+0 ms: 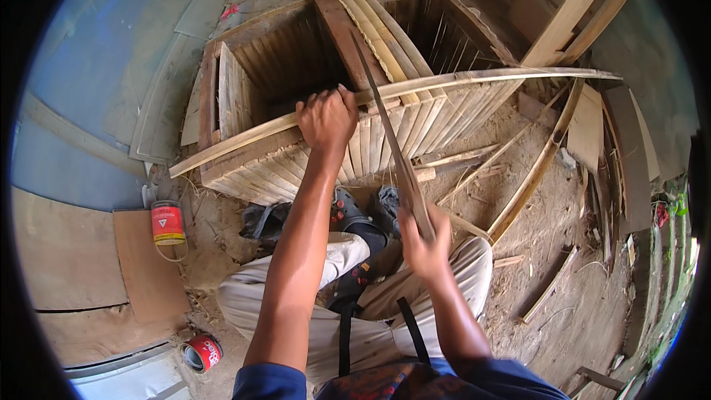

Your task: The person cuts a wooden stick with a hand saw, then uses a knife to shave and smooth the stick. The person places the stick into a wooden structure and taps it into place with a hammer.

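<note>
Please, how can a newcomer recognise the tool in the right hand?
Find the big slatted wooden box. Along its near edge, the left hand holds a long strip. The tool crosses that strip: a dark, tapering blade, unlike the paler slats.

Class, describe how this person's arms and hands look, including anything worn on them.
Short navy-blue sleeves leave both forearms bare. The left hand and right hand are ungloved, with no watch or bracelet visible.

Navy short sleeves (270, 383); reddish-printed shirt front (389, 384); beige trousers (252, 296); two black straps (345, 337); dark footwear (349, 209) dotted with colour.
</note>
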`<state>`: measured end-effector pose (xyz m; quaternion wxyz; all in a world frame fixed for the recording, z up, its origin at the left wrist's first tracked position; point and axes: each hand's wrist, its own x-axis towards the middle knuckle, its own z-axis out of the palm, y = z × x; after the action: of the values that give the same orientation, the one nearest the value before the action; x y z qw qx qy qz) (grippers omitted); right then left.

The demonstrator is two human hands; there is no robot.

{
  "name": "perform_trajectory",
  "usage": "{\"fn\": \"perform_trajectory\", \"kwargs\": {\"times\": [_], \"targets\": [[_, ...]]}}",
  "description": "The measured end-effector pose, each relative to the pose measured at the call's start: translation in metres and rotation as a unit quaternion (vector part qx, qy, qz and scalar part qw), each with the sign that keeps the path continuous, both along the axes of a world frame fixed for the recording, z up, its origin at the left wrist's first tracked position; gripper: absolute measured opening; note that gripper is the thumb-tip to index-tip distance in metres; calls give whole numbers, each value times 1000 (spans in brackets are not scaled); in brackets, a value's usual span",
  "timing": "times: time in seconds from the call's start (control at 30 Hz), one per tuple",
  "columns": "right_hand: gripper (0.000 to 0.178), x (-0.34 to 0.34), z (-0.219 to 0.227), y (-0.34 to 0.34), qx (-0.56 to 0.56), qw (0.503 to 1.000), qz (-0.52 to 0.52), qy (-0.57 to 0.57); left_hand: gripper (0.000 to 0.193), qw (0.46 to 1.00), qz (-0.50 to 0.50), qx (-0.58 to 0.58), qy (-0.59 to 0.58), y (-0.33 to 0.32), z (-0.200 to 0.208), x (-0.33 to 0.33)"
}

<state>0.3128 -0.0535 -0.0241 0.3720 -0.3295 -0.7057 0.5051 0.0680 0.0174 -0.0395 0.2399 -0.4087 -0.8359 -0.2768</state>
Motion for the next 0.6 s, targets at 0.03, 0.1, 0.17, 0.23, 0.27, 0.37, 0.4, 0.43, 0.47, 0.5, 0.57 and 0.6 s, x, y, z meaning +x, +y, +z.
{"fn": "perform_trajectory", "kwargs": {"times": [0.03, 0.1, 0.17, 0.23, 0.27, 0.37, 0.4, 0.43, 0.47, 0.5, 0.57, 0.6], "targets": [[14, -19, -4, 14, -2, 999, -3, 44, 39, 1000, -2, -5, 2, 0, 1, 0], [14, -26, -11, 18, -29, 999, -15, 13, 38, 1000, 5, -17, 0, -1, 3, 0], [14, -10, -15, -1, 26, 999, 4, 40, 38, 1000, 6, -6, 2, 1, 2, -1], [15, 29, -14, -39, 5, 1000, -6, -15, 38, 1000, 13, -17, -3, 2, 0, -2], [16, 47, -10, -58, -5, 1000, 13, 10, 38, 1000, 17, -21, -2, 3, -1, -2], [20, 59, 4, -56, 9, 999, 10, 40, 38, 1000, 14, -8, 8, 3, -3, -2], [21, 48, 6, -40, 5, 1000, 6, 31, 38, 1000, 7, 5, 9, 2, -3, -2], [19, 32, 7, -21, 7, 1000, 16, 21, 39, 1000, 1, 5, 6, 2, -2, -1], [17, 10, 5, 0, -4, 1000, 2, -11, 39, 1000, -4, 4, 3, 1, 0, -1], [15, -13, -1, 14, -6, 999, -26, 36, 39, 1000, -6, -3, -5, -1, 1, 0], [14, -25, -7, 26, -26, 1000, -6, 12, 40, 999, 2, -32, -22, -3, 4, 1], [14, -20, -10, 18, -7, 1000, -4, 27, 40, 999, 2, -39, -22, -3, 4, 1]]}}
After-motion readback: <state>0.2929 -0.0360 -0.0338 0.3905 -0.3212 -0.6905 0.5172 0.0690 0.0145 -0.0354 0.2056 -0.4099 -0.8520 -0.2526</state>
